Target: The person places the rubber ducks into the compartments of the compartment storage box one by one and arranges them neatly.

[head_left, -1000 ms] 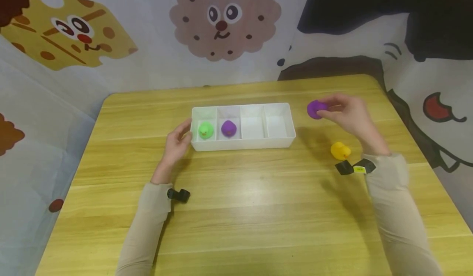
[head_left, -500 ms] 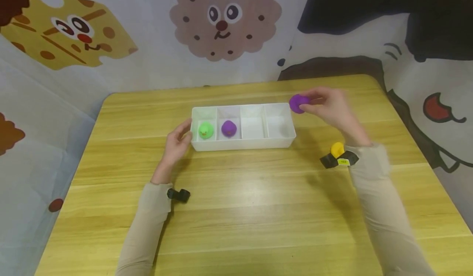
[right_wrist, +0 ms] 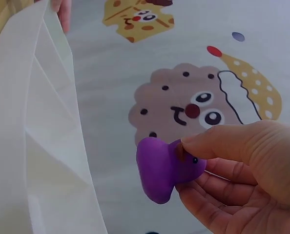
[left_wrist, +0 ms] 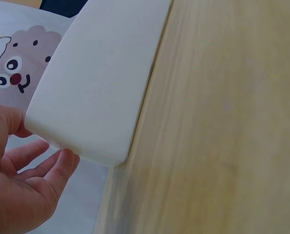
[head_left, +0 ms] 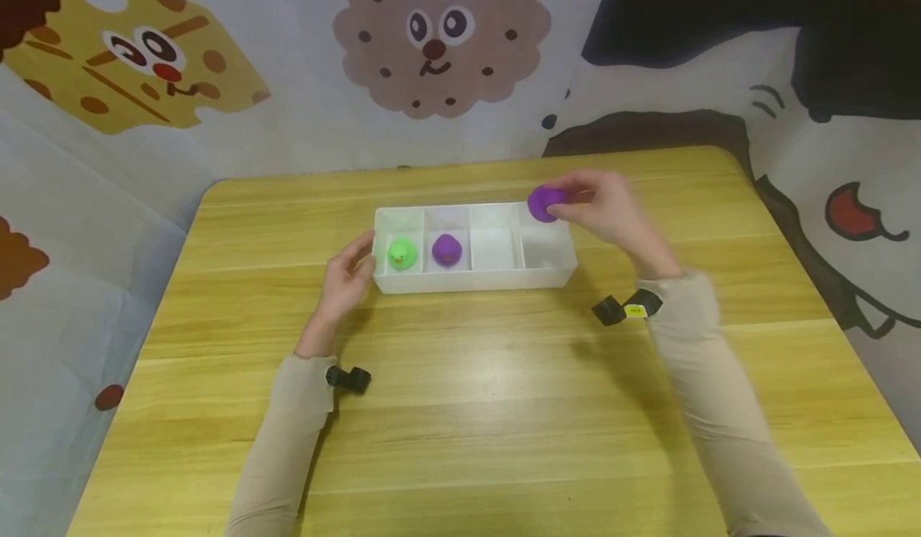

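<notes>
1. head view: the right hand [head_left: 600, 205] pinches a purple duck [head_left: 543, 203] above the far rim of the rightmost compartment of a white tray [head_left: 475, 281]; the left hand [head_left: 345, 281] grips its left end. a green duck [head_left: 402, 253] and another purple duck [head_left: 447, 250] sit in the two left compartments.
2. left wrist view: the left hand bends against the tray's end.
3. right wrist view: the right hand's pinch holds the duck apart from the tray.
</notes>
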The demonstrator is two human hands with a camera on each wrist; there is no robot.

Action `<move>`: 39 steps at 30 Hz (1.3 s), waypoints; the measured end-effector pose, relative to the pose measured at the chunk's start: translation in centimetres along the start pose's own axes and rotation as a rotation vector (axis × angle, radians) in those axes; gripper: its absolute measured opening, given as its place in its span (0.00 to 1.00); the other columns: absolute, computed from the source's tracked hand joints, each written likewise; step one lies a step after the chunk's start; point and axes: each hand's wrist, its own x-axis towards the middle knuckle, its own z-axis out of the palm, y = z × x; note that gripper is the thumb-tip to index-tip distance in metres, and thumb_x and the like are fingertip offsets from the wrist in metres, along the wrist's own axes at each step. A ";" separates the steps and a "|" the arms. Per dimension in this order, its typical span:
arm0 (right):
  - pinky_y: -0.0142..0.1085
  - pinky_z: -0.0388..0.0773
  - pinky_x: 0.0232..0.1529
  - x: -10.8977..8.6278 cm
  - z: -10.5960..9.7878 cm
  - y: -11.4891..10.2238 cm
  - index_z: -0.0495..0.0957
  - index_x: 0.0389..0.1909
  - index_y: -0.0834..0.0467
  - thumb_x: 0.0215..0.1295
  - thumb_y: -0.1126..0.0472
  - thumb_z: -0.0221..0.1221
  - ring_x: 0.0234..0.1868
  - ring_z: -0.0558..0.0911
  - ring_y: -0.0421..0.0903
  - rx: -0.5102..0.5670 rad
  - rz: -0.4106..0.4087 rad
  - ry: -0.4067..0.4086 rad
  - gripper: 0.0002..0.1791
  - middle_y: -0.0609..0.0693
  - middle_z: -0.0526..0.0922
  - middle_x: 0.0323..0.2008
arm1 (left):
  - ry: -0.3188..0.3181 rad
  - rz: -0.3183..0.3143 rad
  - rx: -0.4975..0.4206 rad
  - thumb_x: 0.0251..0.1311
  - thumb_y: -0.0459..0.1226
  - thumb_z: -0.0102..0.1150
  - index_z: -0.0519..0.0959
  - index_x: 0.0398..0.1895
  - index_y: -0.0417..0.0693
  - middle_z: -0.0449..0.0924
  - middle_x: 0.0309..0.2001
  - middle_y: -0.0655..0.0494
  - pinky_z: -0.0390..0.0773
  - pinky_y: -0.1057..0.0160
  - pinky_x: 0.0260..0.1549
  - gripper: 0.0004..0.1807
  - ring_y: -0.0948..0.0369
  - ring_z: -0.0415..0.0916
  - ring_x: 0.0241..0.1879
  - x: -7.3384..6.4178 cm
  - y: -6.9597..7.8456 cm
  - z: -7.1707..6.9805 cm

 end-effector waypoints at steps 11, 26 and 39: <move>0.38 0.82 0.43 1.3 2.8 -0.1 0.79 0.46 0.68 0.55 0.71 0.64 0.42 0.81 0.57 -0.004 -0.088 -0.079 0.16 0.63 0.82 0.41 | 0.001 -0.009 -0.003 0.62 0.20 0.42 0.59 0.63 0.22 0.60 0.63 0.27 0.60 0.50 0.65 0.24 0.39 0.58 0.63 -0.7 2.4 0.4; 0.43 0.80 0.48 2.3 6.3 0.9 0.78 0.44 0.70 0.54 0.74 0.62 0.43 0.80 0.56 -0.025 -0.151 -0.194 0.15 0.64 0.81 0.41 | 0.003 -0.013 -0.008 0.62 0.21 0.42 0.59 0.63 0.23 0.60 0.63 0.28 0.59 0.50 0.66 0.24 0.39 0.58 0.64 -0.7 2.3 0.3; 0.45 0.77 0.52 2.9 8.4 2.2 0.80 0.42 0.68 0.52 0.73 0.63 0.45 0.80 0.56 -0.169 -0.184 -0.163 0.13 0.61 0.82 0.41 | 0.001 -0.011 -0.018 0.62 0.21 0.42 0.59 0.63 0.23 0.59 0.63 0.27 0.58 0.50 0.66 0.24 0.38 0.58 0.64 -0.6 2.2 0.2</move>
